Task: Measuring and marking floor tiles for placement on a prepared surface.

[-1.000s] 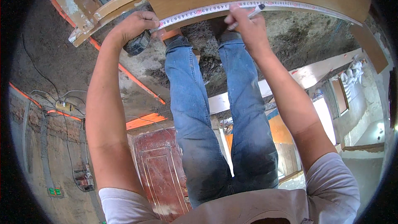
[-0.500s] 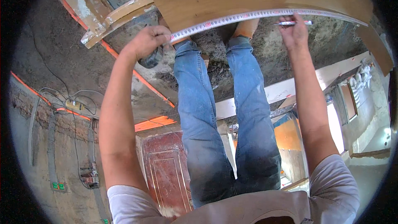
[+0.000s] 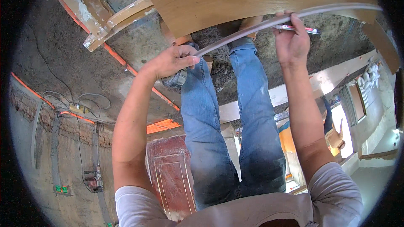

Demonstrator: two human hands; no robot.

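Observation:
My left hand (image 3: 174, 62) is closed around a tape measure; its round grey case (image 3: 174, 79) hangs below the palm. The drawn-out blade (image 3: 235, 37) slants up from my fingers and curves over to the right, blurred and lifted off the board's near edge. Beyond it lies a brown wooden board (image 3: 227, 0) bearing thin dark pencil lines. My right hand (image 3: 292, 42) has its fingers bent around a white and red marker pen (image 3: 290, 28), which points left. Its fingertips reach the underside of the blade.
Orange conduit (image 3: 115, 54) crosses the rough floor on the left, beside a paint-stained wooden frame (image 3: 101, 31). Loose cables surround a yellowish socket box (image 3: 79, 108). A dark red door (image 3: 170, 176) lies behind my legs. Another person (image 3: 334, 136) is at the right, in the background.
My left hand has moved right and nearer to me with the tape case. The blade has risen off the board edge and turned. A person has come into view at the right.

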